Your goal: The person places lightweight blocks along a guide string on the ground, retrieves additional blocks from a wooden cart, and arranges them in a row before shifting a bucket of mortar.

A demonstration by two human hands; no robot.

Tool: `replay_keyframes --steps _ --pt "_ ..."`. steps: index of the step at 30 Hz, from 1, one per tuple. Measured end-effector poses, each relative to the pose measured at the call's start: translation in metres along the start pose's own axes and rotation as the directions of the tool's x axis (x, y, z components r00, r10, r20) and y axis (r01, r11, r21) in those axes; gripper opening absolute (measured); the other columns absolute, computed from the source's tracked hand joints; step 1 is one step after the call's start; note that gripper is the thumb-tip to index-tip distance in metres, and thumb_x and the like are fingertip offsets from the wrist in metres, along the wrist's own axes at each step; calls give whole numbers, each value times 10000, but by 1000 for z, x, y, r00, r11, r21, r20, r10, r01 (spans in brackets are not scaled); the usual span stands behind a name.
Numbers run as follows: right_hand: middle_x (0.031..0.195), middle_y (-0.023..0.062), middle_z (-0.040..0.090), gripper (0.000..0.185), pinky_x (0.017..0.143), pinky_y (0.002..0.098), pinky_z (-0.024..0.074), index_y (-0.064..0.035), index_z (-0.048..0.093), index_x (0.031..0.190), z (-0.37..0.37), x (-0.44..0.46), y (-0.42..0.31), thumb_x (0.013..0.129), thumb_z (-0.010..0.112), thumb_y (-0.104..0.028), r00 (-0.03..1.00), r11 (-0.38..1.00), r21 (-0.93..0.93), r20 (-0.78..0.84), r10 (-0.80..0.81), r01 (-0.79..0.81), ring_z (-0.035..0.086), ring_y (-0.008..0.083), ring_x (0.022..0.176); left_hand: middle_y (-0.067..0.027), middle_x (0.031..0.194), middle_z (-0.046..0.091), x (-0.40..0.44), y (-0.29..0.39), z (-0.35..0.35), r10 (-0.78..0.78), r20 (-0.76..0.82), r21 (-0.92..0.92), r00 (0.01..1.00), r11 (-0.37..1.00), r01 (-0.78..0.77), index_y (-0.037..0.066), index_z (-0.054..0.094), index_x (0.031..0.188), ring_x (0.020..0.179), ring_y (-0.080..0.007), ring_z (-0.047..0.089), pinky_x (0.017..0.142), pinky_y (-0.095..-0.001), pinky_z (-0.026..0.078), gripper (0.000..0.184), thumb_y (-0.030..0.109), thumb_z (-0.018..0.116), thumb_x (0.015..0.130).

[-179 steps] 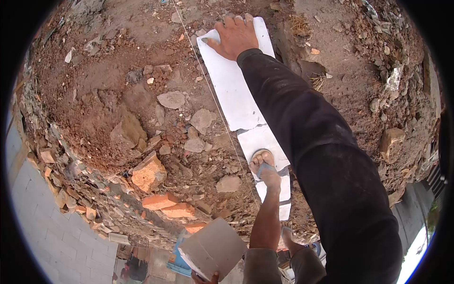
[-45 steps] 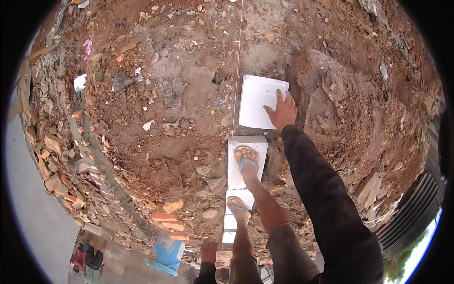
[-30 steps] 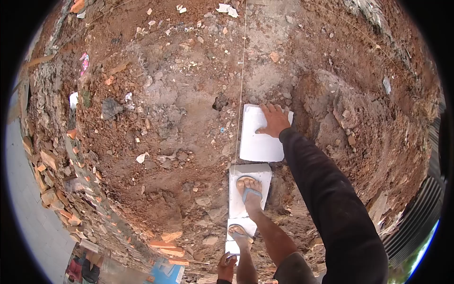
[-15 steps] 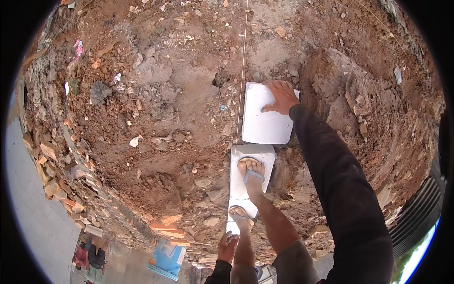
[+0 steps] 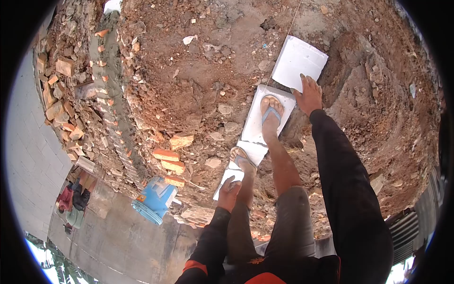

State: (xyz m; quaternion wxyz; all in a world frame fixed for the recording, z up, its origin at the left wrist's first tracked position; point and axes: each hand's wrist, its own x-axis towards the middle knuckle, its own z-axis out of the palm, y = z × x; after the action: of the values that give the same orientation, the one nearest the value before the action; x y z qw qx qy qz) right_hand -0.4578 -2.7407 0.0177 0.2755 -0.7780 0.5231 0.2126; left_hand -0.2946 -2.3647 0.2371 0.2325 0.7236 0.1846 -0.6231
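My right hand (image 5: pixel 309 95) has its fingers apart at the lower right edge of a white block (image 5: pixel 300 62), the farthest of the row. Below this block, my foot in a flip-flop stands on a second white block (image 5: pixel 253 118). My other foot is on a smaller white block (image 5: pixel 255 151). My left hand (image 5: pixel 229 195) is low beside that leg, over the nearest white piece (image 5: pixel 227 177), with its fingers loosely curled and a gap by the thumb. Nothing shows in either hand. A thin string (image 5: pixel 294 21) runs along the row's left side.
Orange bricks (image 5: pixel 165 155) and a blue bag (image 5: pixel 153 199) lie at the lower left. Beyond the rubble and a mortar strip (image 5: pixel 113 71) is grey paving (image 5: pixel 38 137). Another person (image 5: pixel 73 203) is at the far lower left. Corrugated sheeting (image 5: pixel 406 232) stands at the lower right.
The view has turned and shifted, so the row now slants up to the right. My right hand has slid from the farthest block's upper right part to its lower edge. More of my left arm shows.
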Motion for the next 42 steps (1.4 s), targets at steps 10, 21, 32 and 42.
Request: replay_keyframes --steps 10,21,32,42 --pt "1324 280 514 641 1071 487 352 33 464 1344 -22 -233 4 865 641 -355 988 996 -53 -142 66 -74 474 430 1246 -63 1000 666 -31 -96 -90 161 -116 -81 980 982 -171 14 609 1205 872 -147 624 754 -286 494 445 309 682 880" --pt "1002 153 627 441 716 458 516 -13 506 1241 198 -324 -43 924 576 -311 703 150 715 586 403 -682 632 297 849 -43 901 669 92 -180 -34 -12 127 -224 992 974 41 48 632 1129 715 -132 627 595 -270 503 289 263 603 937" --pt "946 118 624 420 587 326 488 50 504 1224 357 -244 -51 940 563 -253 752 -96 865 479 453 -493 605 184 709 -45 991 569 285 -135 81 -16 -162 -592 987 802 -84 36 554 1106 817 -143 552 722 -299 471 250 187 571 908" --pt "888 56 560 306 635 252 436 43 536 1204 276 -273 -113 964 542 -147 986 568 811 64 151 -140 513 103 760 -92 991 643 231 -184 32 386 37 -333 922 874 -353 -45 563 1241 865 -115 604 713 -254 495 369 80 580 893"
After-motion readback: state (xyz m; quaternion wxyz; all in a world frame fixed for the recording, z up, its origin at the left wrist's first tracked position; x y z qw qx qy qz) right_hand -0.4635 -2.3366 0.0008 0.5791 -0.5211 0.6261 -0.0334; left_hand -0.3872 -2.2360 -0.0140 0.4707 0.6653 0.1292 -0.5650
